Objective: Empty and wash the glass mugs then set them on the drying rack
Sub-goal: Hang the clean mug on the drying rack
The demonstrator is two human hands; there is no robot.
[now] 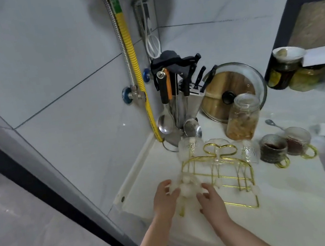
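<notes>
Both hands are working together at the near end of the gold wire rack [226, 173] on the white counter [295, 197]. The left hand [164, 199] and right hand [210, 199] are cupping one clear mug [185, 189] between them, fingers curled against its sides; motion blur is hiding how the mug is oriented. Three more clear mugs are sitting at the rack's far end: one [188, 147] at its left, one [216, 146] in the middle, one [249, 151] at its right. Two dirty mugs [273, 148] [297, 140] with gold handles are standing right of the rack, holding dark liquid. One jar [242, 117] is standing behind them, near one utensil holder [176, 91].
</notes>
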